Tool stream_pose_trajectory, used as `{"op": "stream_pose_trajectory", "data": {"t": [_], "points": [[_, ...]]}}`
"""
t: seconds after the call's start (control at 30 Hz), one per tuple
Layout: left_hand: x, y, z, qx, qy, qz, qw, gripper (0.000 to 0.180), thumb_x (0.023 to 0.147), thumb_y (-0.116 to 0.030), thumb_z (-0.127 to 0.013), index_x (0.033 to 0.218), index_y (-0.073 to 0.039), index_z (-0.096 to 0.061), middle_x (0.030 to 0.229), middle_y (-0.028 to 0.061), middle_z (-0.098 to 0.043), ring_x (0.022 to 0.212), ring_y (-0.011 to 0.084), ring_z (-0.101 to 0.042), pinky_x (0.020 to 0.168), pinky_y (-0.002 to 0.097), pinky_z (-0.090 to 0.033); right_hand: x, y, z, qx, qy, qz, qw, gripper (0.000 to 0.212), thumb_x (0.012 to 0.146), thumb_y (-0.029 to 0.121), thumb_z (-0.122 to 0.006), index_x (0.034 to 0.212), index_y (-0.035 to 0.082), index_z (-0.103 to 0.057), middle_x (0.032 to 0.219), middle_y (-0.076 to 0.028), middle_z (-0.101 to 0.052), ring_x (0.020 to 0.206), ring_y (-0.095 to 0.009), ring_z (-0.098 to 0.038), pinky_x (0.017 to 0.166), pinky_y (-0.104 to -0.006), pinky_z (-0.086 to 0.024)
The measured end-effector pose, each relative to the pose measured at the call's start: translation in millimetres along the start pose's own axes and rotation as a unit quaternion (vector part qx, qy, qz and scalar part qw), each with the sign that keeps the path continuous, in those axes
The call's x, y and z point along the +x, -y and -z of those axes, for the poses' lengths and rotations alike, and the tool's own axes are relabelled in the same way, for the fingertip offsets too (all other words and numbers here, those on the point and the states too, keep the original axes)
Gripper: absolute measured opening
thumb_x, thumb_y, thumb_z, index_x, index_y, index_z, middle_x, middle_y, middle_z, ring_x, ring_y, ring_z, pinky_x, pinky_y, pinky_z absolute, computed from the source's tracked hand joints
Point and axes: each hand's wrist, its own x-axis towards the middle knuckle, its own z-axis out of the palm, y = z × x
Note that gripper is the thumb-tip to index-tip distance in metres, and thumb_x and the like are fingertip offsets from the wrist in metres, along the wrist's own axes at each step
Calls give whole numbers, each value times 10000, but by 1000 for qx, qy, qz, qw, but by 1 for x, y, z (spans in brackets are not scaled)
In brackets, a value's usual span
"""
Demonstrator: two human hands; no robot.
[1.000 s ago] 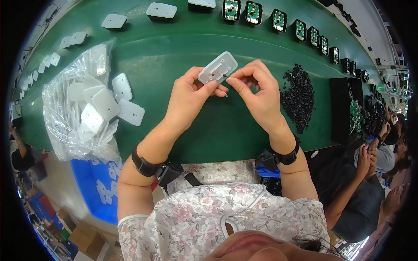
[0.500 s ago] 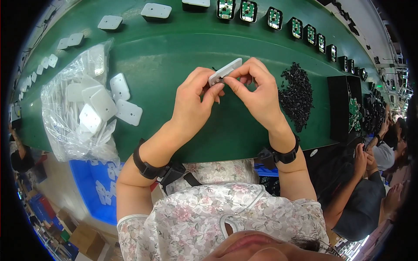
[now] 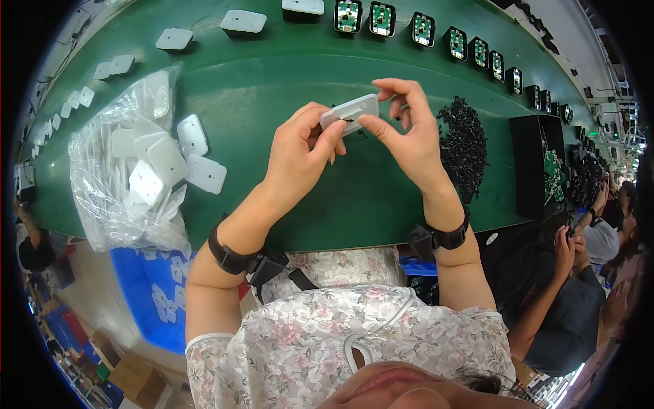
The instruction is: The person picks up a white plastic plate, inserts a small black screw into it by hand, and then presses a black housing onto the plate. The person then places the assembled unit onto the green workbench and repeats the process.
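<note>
Over the middle of the table, my left hand (image 3: 303,140) grips a white plastic cover (image 3: 361,107) by its left end, thumb on the near face. The cover is tilted, and a small black part (image 3: 348,120) shows on it beside my left thumb. My right hand (image 3: 407,129) is open at the cover's right end, fingers apart and thumb tip close to the edge; whether the thumb touches it I cannot tell. To the right of that hand lies a heap of small black parts (image 3: 464,151). Several loose white covers (image 3: 206,174) lie to the left.
A clear plastic bag (image 3: 92,184) of white covers lies at left, above a blue bin (image 3: 139,300). Black housings with green boards (image 3: 423,30) and white-topped ones (image 3: 244,22) line the far side. A black box (image 3: 528,167) stands right, near a co-worker's arm (image 3: 545,293).
My right hand has let go of the cover, its fingers spreading and shifting slightly right. The cover has turned to show more of its near face, still in my left hand.
</note>
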Motion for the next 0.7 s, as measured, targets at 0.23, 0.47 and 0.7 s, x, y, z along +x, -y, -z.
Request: {"op": "stream_pose_trajectory", "data": {"t": [0.23,0.47,0.7], "points": [[-1,3,3,97,47,-52,993,70,887,-44,-579,872,24,-581,794,51,-525,610,105,-572,529,218,-429,2,-1,8,26,183,-92,978,225,764,137,-750,880,43,-582,814,30,-541,715,-44,-451,628,-196,-373],[7,-8,21,-100,13,30,994,174,908,-21,-531,1070,39,-552,817,65,-610,631,87,-563,539,202,-428,12,1,-9,155,173,-171,957,220,810,152,-728,854,37,-545,810,11,-571,715,-50,-519,637,-216,-444],[30,10,64,251,-197,-41,947,124,911,-113,-527,878,-46,-626,787,93,-582,712,223,-581,651,348,-450,143,-36,-31,-316,-10,156,936,403,829,436,-639,976,61,-616,866,-86,-615,827,-212,-596,690,-342,-488]]}}
